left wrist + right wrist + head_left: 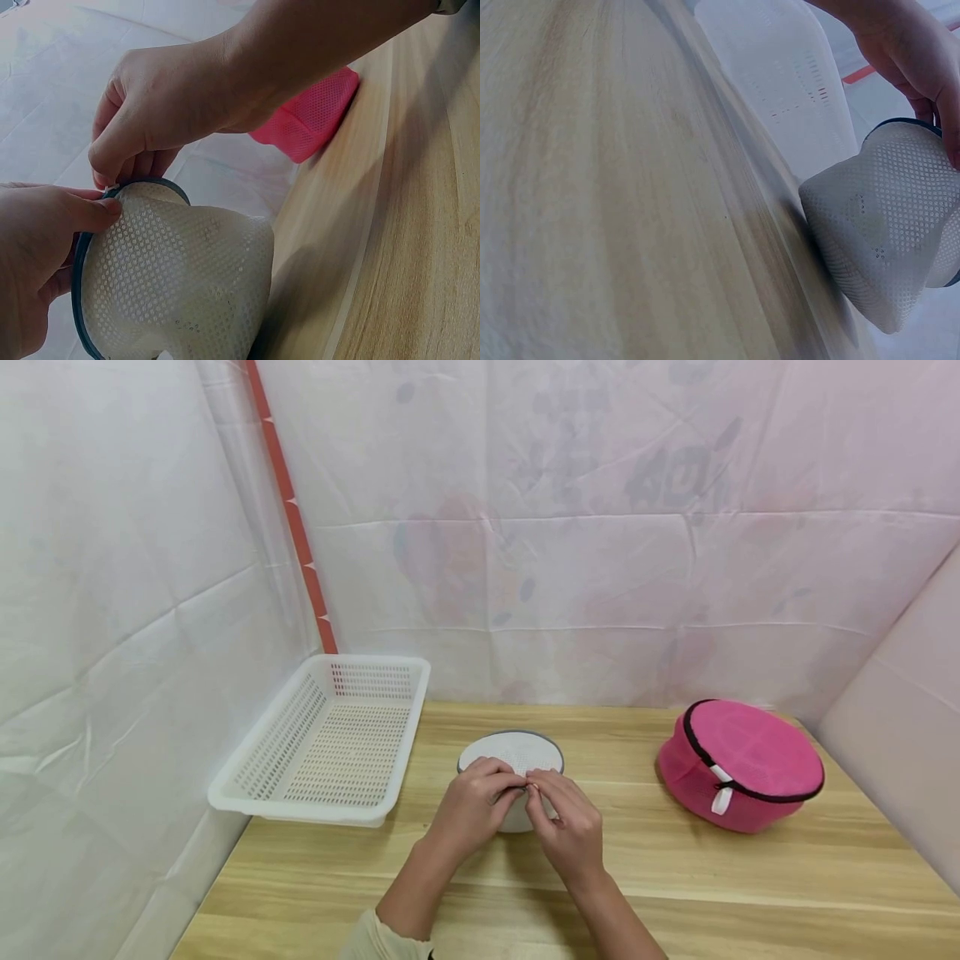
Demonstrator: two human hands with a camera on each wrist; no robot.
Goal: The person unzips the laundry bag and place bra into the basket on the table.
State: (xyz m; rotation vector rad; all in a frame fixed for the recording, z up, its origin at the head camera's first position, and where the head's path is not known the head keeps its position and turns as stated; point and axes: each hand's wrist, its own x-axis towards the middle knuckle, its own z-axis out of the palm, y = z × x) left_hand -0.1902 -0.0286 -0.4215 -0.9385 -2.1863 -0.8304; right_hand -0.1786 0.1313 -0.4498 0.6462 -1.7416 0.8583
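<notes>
A round white mesh laundry bag (506, 747) with a dark blue zip edge stands on the table in front of me. My left hand (471, 803) pinches its near rim between thumb and fingers. Close beside it, the right hand (572, 828) pinches the zip edge, fingertips almost meeting the left ones. In the left wrist view, a small light-coloured piece (111, 189) shows at the right fingertips on the zip. The mesh side (881, 217) looks soft and slightly creased in the right wrist view, and the bag's lid lies over its top.
At the left, a white perforated plastic basket (411, 752) stands near the table's edge. A pink round mesh bag (757, 747) with a black zip and white pull tab sits at the right. White sheeting (585, 577) hangs behind the wooden table (720, 877).
</notes>
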